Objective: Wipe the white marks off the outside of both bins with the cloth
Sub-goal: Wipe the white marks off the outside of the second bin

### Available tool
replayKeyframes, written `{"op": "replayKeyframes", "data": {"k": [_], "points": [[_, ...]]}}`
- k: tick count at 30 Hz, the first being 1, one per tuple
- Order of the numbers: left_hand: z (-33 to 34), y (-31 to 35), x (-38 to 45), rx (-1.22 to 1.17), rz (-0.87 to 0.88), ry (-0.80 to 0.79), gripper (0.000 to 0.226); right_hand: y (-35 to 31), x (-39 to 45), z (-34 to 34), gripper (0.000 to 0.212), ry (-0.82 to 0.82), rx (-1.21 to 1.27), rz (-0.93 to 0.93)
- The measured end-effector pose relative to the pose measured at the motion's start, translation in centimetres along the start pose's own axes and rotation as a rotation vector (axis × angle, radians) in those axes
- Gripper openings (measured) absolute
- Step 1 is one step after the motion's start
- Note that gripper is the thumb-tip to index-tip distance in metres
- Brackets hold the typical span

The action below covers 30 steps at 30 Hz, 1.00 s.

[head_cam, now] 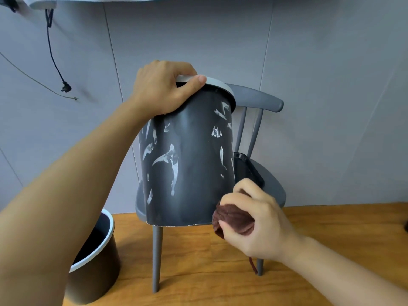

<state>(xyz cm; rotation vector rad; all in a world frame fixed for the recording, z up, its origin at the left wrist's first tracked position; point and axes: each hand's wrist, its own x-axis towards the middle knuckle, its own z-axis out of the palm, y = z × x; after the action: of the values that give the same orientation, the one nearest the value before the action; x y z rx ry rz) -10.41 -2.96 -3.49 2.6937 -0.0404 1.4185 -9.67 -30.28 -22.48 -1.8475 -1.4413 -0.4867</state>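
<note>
Two bins: left hand (163, 89) grips the streaked dark bin's (189, 164) rim, tilted before a grey chair (260, 100); right hand (254, 219) clutches a bunched brown cloth (234, 219) (touching its lower edge); second bin (97, 261) stands on the floor.

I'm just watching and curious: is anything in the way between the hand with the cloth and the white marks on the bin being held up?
Nothing visible. The right hand holds the cloth at the bin's lower right edge, and the marks lie bare on the side facing it. The left hand grips only the rim.
</note>
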Motion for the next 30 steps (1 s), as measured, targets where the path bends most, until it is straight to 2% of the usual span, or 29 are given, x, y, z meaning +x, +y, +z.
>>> {"op": "replayKeyframes", "data": {"k": [5, 10, 13, 16, 22, 30], "points": [[0.1, 0.8, 0.0, -0.002, 0.022, 0.001, 0.043, -0.5, 0.4, -0.4, 0.022, 0.005, -0.013, 0.046], [0.1, 1.6, -0.2, 0.017, 0.071, 0.026, 0.043, -1.1, 4.6, -1.1, 0.028, 0.200, -0.015, 0.111], [0.1, 1.5, -0.3, 0.042, 0.054, 0.013, 0.045, -1.2, 6.9, -1.6, 0.028, 0.259, -0.034, 0.154], [0.0, 0.9, -0.3, 0.040, 0.043, 0.015, 0.044, -1.3, 7.5, -1.8, 0.030, 0.239, -0.058, 0.148], [0.3, 0.4, -0.1, 0.046, 0.020, 0.024, 0.043, -1.7, 2.8, -0.4, 0.024, 0.066, -0.159, -0.028], [0.4, -0.9, -0.1, 0.034, -0.029, 0.046, 0.044, -1.5, 3.5, -0.2, 0.028, 0.070, -0.162, 0.028]]}}
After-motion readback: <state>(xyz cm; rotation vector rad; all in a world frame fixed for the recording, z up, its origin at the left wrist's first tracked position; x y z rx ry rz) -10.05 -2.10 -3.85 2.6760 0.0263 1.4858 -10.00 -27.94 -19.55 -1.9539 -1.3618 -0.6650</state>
